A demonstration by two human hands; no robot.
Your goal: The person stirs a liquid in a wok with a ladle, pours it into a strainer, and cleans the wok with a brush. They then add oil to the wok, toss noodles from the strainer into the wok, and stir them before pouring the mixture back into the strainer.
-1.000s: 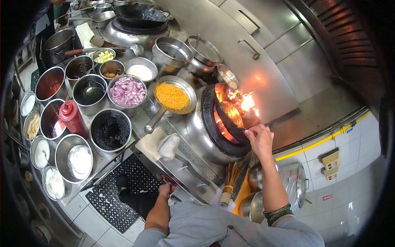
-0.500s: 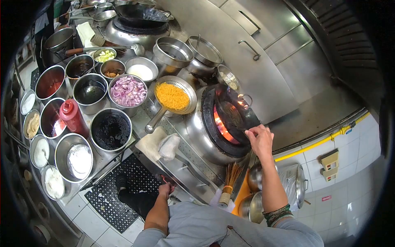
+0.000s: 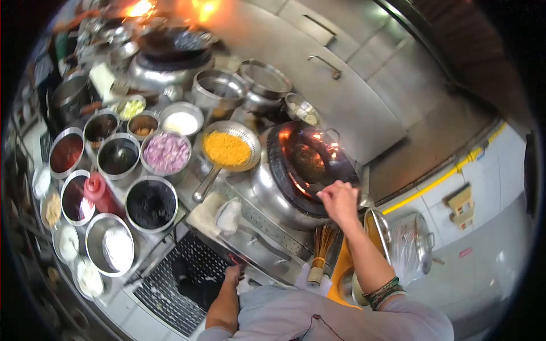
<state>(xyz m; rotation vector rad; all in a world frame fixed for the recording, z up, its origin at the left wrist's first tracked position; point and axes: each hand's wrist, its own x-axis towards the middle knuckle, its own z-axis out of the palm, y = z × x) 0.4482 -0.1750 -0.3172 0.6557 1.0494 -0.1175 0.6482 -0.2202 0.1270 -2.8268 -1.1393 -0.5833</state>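
Note:
My right hand [image 3: 339,203] is over the near edge of a black wok [image 3: 310,162], its fingers drawn together; what they hold, if anything, is hidden. The wok rests on a burner with orange flame glowing round it, and a little dark liquid seems to lie inside. Low at the counter's front edge, my left hand [image 3: 233,274] is closed beside a small red part, too small to make out. Left of the wok, a perforated ladle [image 3: 253,149] holds orange shreds [image 3: 226,149].
Steel pots with sliced onion [image 3: 166,152], dark liquids and white powders crowd the left, with a red squeeze bottle [image 3: 100,194]. A bamboo brush [image 3: 324,250] stands near my right arm. Behind is another wok [image 3: 170,42]; flames [image 3: 140,8] flare at the top left.
The view has turned and blurred slightly. Flames now show at the top left. The wok sits flatter on its burner, and my right hand has moved inward over its near edge.

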